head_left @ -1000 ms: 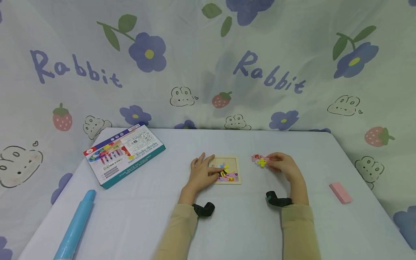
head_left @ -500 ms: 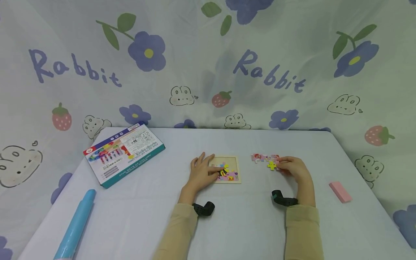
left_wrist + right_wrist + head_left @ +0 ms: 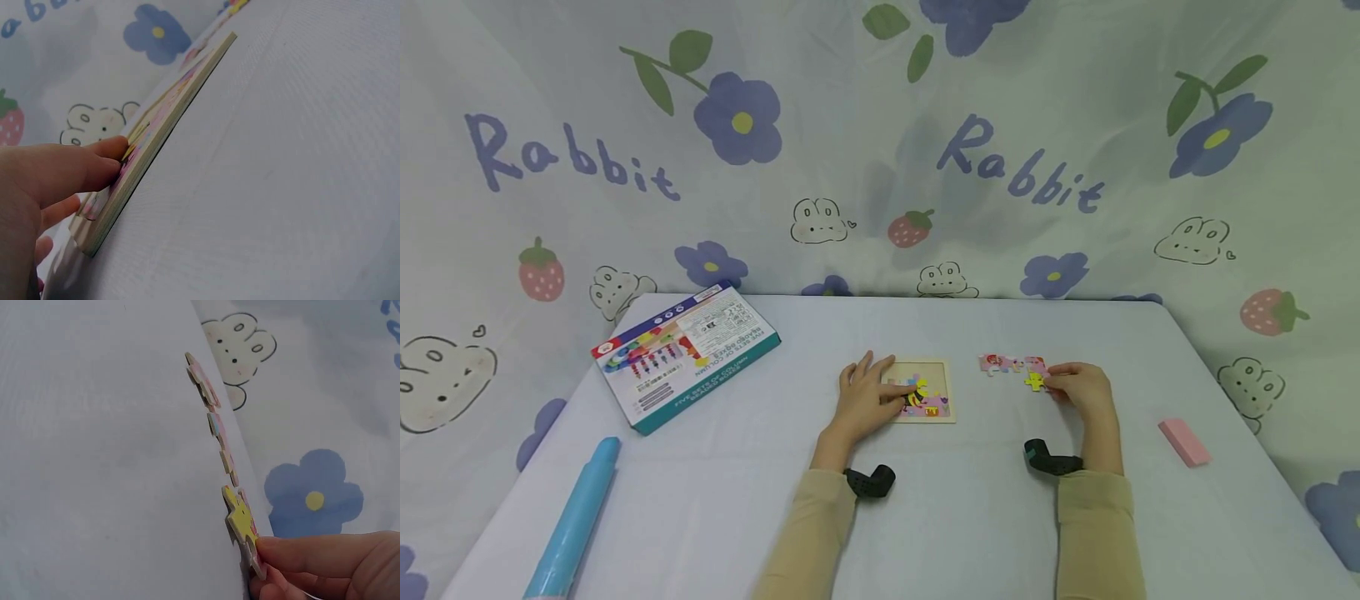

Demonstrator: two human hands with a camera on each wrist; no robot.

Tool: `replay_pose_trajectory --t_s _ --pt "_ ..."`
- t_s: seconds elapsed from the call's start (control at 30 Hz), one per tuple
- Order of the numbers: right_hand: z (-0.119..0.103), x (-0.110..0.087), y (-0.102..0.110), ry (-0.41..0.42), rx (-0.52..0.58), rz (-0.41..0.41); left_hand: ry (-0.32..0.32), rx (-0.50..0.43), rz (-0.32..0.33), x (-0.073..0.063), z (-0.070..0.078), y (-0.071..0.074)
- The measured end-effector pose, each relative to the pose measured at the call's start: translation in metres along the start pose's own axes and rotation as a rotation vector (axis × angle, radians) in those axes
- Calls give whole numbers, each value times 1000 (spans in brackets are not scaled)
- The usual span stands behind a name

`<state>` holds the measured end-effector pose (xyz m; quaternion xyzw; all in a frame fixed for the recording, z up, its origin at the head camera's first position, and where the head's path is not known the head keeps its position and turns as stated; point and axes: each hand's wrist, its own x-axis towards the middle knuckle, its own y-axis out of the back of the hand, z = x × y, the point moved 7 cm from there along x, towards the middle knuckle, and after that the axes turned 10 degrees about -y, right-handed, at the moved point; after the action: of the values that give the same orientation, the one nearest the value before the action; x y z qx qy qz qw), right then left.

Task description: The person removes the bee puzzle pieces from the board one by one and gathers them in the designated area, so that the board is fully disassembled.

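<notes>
A square wooden puzzle board lies in the middle of the table, its lower part filled with colourful pieces, including a yellow-and-black bee picture. My left hand rests over its left side with fingers spread; the fingertips touch the pieces, also in the left wrist view. To the right of the board, my right hand pinches a yellow puzzle piece between thumb and fingers. Just beyond that piece runs a short row of pink puzzle pieces. In the right wrist view the yellow piece overlaps the row's near end.
A flat cardboard box with printed sides lies at the back left. In front of it is a light blue tube-shaped object. A pink block lies on the right. Behind the table hangs a patterned cloth.
My right hand has moved right with the yellow piece, uncovering more of the pink row, then shifted very slightly. The left hand stays in place on the board.
</notes>
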<state>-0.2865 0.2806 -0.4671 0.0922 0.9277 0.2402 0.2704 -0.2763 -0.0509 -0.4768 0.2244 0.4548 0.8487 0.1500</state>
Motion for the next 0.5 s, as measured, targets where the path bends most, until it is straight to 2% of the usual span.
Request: replay_pose_trajectory --t_s 0.27,0.5 --pt "-2 -3 0 -10 -22 51 1 3 -7 0 0 0" --pt "-4 -2 0 16 -53 94 1 2 -12 1 0 0"
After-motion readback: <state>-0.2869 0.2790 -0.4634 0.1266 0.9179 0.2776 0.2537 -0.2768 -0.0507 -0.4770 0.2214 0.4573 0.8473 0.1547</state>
